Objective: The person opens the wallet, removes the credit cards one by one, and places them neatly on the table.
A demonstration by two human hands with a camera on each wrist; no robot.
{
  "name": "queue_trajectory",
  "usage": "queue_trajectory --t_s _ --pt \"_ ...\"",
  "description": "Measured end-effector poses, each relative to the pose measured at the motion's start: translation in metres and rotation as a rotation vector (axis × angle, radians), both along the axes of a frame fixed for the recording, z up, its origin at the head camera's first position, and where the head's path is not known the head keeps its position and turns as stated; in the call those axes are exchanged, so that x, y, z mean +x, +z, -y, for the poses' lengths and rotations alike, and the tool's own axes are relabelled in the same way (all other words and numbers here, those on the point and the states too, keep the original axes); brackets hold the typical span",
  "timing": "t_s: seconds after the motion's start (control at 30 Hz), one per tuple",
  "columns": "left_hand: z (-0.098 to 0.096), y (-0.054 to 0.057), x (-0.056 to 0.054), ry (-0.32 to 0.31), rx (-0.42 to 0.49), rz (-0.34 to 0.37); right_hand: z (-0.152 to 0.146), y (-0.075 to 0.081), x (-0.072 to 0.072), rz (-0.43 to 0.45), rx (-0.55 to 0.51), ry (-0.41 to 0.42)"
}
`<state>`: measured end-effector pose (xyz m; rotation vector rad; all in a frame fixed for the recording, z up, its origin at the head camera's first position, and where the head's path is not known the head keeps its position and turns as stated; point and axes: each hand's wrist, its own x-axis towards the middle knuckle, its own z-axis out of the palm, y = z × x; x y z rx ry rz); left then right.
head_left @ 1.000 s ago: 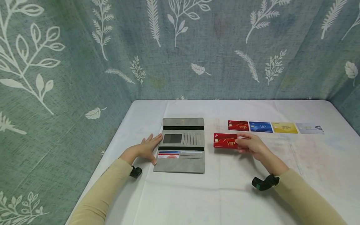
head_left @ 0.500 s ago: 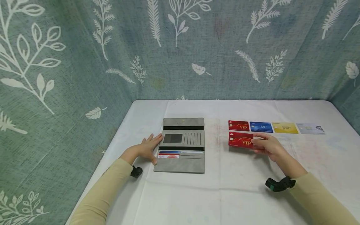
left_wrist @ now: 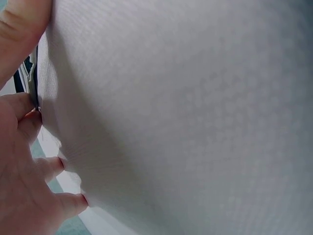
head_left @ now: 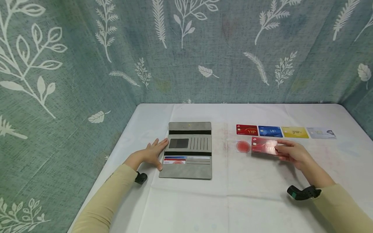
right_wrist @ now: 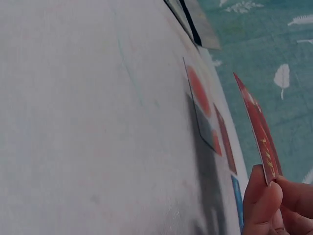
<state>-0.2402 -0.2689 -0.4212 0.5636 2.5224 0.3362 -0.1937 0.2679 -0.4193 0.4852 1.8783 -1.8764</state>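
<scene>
A: State the condition of the fingers (head_left: 282, 149) on your right hand (head_left: 295, 156).
B: They pinch the right end of a red VIP card (head_left: 263, 145). You hold it raised, apart from the white surface (head_left: 204, 207).
A: And your left hand (head_left: 150, 157)?
B: Its fingers are spread, resting at the left edge of the unfolded grey wallet (head_left: 186, 172).
A: Identify what lies around your held card.
B: Just left, partly covered by it in the head view: a red-disc card (head_left: 243, 146), flat. Behind, in a row from your left: second red card (head_left: 246, 130), blue card (head_left: 270, 131), yellow card (head_left: 295, 132), silver card (head_left: 321, 133).
</scene>
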Motion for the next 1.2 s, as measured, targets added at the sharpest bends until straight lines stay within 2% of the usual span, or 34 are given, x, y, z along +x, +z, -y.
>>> queue_trajectory --t_s 0.17,0.27,0.37,0.7,1.2 --pt "0.0 0.0 0.0 -0.003 -0.002 -0.002 -0.011 0.0 0.0 0.026 0.03 -0.023" --pt "0.001 -0.001 0.0 -0.005 -0.003 -0.001 -0.017 -0.001 0.001 0.025 -0.017 -0.043" --pt "0.001 -0.001 0.0 -0.004 0.001 0.003 -0.022 -0.003 0.001 0.007 -0.015 -0.049" --pt "0.001 -0.001 0.0 0.0 0.009 0.01 -0.029 -0.008 -0.003 0.033 0.258 -0.109" --pt "0.001 -0.001 0.0 0.008 0.016 0.019 -0.022 -0.015 -0.008 0.011 0.412 -0.077"
